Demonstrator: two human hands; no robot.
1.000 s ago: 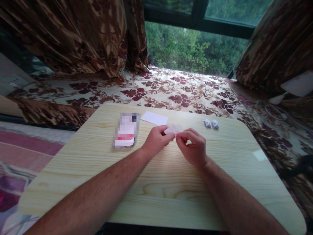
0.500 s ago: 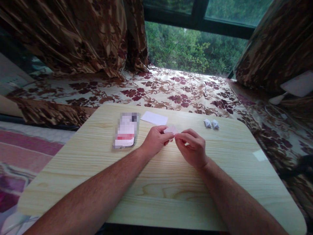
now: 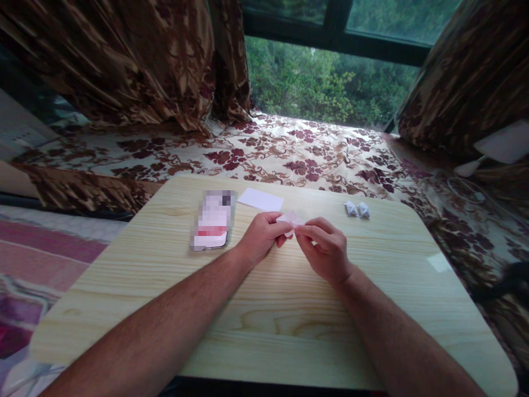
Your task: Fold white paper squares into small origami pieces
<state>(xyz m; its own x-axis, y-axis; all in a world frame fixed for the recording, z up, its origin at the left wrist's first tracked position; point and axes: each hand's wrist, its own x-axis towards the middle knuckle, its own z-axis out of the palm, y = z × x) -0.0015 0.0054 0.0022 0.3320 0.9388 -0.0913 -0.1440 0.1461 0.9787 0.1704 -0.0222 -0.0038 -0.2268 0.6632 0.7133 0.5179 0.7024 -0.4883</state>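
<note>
at mid-frame, left hand (image 3: 263, 234) and right hand (image 3: 326, 247) pinch the paper (image 3: 284, 218) between narrowed fingers; some of it now shows below the left thumb, suggesting a slight turn.

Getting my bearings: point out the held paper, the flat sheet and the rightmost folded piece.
Held paper (image 3: 284, 219), head view: visible upper part.
Flat sheet (image 3: 261, 199), head view: middle of top face.
Rightmost folded piece (image 3: 364, 210), head view: its middle.
</note>
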